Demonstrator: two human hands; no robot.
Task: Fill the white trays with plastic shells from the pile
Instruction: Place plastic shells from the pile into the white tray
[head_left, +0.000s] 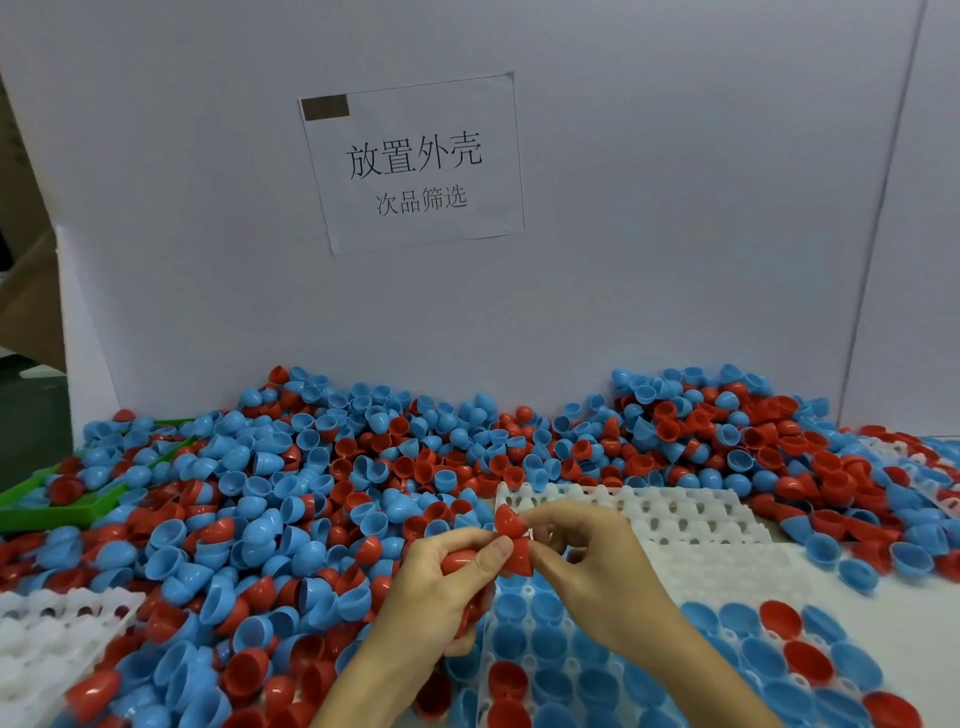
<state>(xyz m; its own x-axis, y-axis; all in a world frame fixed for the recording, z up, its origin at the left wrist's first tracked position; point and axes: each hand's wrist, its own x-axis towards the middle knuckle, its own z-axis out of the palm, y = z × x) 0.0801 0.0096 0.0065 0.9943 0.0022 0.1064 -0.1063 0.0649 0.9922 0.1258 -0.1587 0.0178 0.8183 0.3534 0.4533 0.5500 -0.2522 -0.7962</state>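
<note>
My left hand (447, 577) grips red shells (457, 564); my right hand (582, 551) pinches another red shell (506, 519) above the filled white tray (613, 670) at the table's near edge, right of the pile (291, 499).

One head-worn camera looks forward and down, close over both hands (519, 571). Beyond the hands lies the pile (311, 467); past it the board (623, 260) fills the upper view.
</note>
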